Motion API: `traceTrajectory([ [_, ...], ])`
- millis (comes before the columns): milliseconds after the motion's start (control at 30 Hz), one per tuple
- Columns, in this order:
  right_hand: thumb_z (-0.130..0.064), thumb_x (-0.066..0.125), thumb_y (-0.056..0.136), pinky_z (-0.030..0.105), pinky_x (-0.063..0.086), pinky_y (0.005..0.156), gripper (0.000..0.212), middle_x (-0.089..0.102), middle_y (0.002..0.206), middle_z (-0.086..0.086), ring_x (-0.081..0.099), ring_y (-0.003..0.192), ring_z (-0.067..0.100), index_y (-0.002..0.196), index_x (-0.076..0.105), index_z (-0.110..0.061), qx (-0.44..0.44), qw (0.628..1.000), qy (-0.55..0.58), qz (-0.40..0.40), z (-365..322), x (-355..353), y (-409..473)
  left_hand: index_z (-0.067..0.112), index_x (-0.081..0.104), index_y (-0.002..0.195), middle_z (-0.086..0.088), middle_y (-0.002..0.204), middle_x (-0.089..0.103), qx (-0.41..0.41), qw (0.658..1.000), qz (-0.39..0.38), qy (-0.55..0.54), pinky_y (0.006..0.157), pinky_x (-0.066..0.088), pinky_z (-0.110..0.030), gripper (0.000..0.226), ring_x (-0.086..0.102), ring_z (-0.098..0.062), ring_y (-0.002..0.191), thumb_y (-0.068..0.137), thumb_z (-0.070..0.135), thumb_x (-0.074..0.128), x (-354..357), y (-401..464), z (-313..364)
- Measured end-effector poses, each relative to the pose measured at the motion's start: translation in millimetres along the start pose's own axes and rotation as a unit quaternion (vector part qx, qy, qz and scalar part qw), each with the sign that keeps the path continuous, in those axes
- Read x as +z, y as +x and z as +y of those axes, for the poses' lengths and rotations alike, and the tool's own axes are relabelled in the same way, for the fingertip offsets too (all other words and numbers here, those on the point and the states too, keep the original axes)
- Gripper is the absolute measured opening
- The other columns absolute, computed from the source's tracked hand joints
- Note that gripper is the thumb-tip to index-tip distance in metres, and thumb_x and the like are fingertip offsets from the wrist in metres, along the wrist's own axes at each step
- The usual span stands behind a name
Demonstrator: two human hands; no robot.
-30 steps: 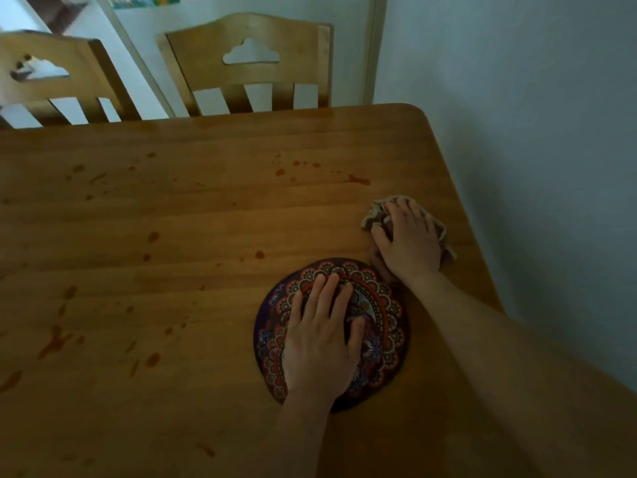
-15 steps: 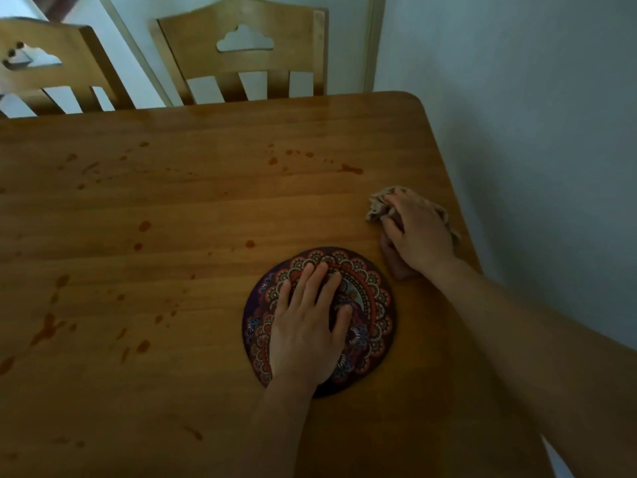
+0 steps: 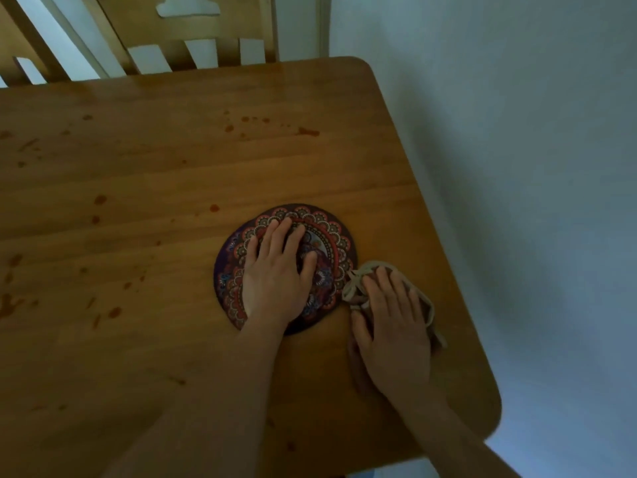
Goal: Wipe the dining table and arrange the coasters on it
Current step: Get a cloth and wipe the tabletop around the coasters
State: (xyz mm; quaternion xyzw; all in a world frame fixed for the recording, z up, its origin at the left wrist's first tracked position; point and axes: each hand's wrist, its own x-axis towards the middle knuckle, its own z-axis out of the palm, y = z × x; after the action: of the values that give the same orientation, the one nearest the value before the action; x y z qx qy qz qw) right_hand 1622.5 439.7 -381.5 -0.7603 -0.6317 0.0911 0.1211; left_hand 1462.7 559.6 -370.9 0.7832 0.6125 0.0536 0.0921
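Observation:
A stack of round coasters [image 3: 332, 236] with a red and blue mandala pattern lies on the wooden dining table [image 3: 138, 208], right of centre. My left hand [image 3: 277, 274] rests flat on top of the stack, fingers straight. A crumpled beige cloth [image 3: 355, 288] lies just right of the coasters. My right hand [image 3: 393, 322] presses down on it with fingers spread, covering most of it. Reddish-brown stains [image 3: 306, 131] dot the table's far side and left part.
A wooden chair [image 3: 193, 32] stands at the table's far edge, another at the far left. The table's right edge and rounded corners run close to a pale wall [image 3: 517, 167].
My right hand has dragged the cloth toward me along the table's right side, from beyond the coasters to beside them. My left hand has stayed on the coasters.

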Motion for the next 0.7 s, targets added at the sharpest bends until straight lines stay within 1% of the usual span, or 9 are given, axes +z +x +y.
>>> traceTrajectory([
  [200, -0.046, 0.032, 0.098, 0.046, 0.021, 0.119, 0.057, 0.036, 0.155, 0.006, 0.025, 0.147, 0.024, 0.146, 0.042, -0.016, -0.020, 1.000, -0.007, 0.001, 3.4, 1.8, -1.4, 0.025, 0.029, 0.152, 0.002, 0.162, 0.020, 0.013, 1.000, 0.001, -0.006, 0.122, 0.009, -0.045, 0.056, 0.011, -0.019, 0.150, 0.103, 0.050, 0.021, -1.2, -1.7, -1.2],
  [333, -0.049, 0.033, 0.098, 0.043, 0.017, 0.121, 0.059, 0.033, 0.157, 0.005, 0.022, 0.148, 0.022, 0.147, 0.039, -0.017, -0.041, 0.999, -0.019, -0.006, 7.6, -0.5, -21.5, 0.024, 0.026, 0.153, 0.000, 0.163, 0.017, 0.020, 1.000, -0.018, -0.005, 0.122, 0.005, -0.044, 0.054, 0.008, -0.020, 0.151, 0.105, 0.046, 0.020, -3.2, -1.6, -1.9],
  [400, -0.049, 0.032, 0.098, 0.042, 0.016, 0.120, 0.060, 0.036, 0.155, 0.008, 0.025, 0.146, 0.023, 0.146, 0.040, -0.015, -0.026, 0.999, -0.023, 0.007, 2.9, -2.1, -42.0, 0.025, 0.026, 0.153, 0.002, 0.163, 0.014, 0.019, 0.997, -0.057, -0.054, 0.122, 0.000, -0.044, 0.053, 0.004, -0.019, 0.151, 0.105, 0.045, 0.025, -9.3, 5.1, -6.2],
  [467, -0.049, 0.032, 0.097, 0.042, 0.016, 0.119, 0.060, 0.039, 0.153, 0.010, 0.029, 0.145, 0.026, 0.145, 0.042, -0.014, -0.005, 1.000, -0.019, 0.017, -10.8, -1.1, -64.3, 0.027, 0.028, 0.152, 0.004, 0.163, 0.015, 0.013, 0.984, -0.099, -0.144, 0.121, -0.009, -0.042, 0.052, 0.001, -0.015, 0.151, 0.104, 0.046, 0.029, -20.1, 6.3, -11.8],
  [533, -0.049, 0.030, 0.098, 0.042, 0.015, 0.118, 0.060, 0.039, 0.154, 0.009, 0.028, 0.145, 0.025, 0.146, 0.043, -0.015, -0.007, 1.000, -0.006, 0.009, -25.2, 1.5, -80.6, 0.027, 0.034, 0.150, 0.006, 0.161, 0.024, 0.037, 0.980, -0.067, -0.184, 0.120, -0.011, -0.040, 0.050, 0.005, -0.012, 0.150, 0.104, 0.046, 0.030, -28.8, -11.1, -11.9],
  [567, -0.049, 0.027, 0.100, 0.043, 0.015, 0.119, 0.059, 0.037, 0.155, 0.007, 0.026, 0.146, 0.024, 0.146, 0.042, -0.016, -0.031, 0.999, 0.007, -0.004, -33.0, 3.1, -85.8, 0.026, 0.039, 0.147, 0.005, 0.158, 0.030, 0.061, 0.978, -0.032, -0.199, 0.121, -0.007, -0.040, 0.048, 0.010, -0.011, 0.150, 0.105, 0.045, 0.031, -33.2, -29.6, -10.8],
  [633, -0.048, 0.023, 0.102, 0.043, 0.015, 0.119, 0.057, 0.033, 0.157, 0.004, 0.021, 0.148, 0.022, 0.148, 0.039, -0.018, -0.121, 0.991, 0.043, -0.038, -48.5, 6.7, -91.6, 0.021, 0.048, 0.141, 0.004, 0.152, 0.040, 0.129, 0.959, 0.001, -0.252, 0.122, 0.010, -0.042, 0.044, 0.023, -0.012, 0.146, 0.104, 0.040, 0.035, -40.8, -75.7, -5.7],
  [667, -0.046, 0.024, 0.103, 0.043, 0.018, 0.119, 0.055, 0.034, 0.156, 0.004, 0.022, 0.148, 0.021, 0.148, 0.037, -0.017, -0.174, 0.982, 0.054, -0.051, -58.8, 8.3, -92.8, 0.018, 0.051, 0.139, 0.002, 0.149, 0.043, 0.165, 0.947, 0.003, -0.277, 0.119, 0.020, -0.042, 0.042, 0.028, -0.012, 0.143, 0.104, 0.037, 0.037, -42.5, -97.7, -4.1],
  [700, -0.044, 0.025, 0.104, 0.042, 0.023, 0.118, 0.053, 0.039, 0.153, 0.006, 0.029, 0.145, 0.022, 0.145, 0.039, -0.014, -0.226, 0.970, 0.070, -0.058, -67.6, 8.0, -92.4, 0.015, 0.053, 0.137, 0.001, 0.147, 0.045, 0.195, 0.936, 0.003, -0.293, 0.116, 0.028, -0.040, 0.041, 0.032, -0.013, 0.141, 0.104, 0.034, 0.039, -43.0, -114.6, -1.2],
])
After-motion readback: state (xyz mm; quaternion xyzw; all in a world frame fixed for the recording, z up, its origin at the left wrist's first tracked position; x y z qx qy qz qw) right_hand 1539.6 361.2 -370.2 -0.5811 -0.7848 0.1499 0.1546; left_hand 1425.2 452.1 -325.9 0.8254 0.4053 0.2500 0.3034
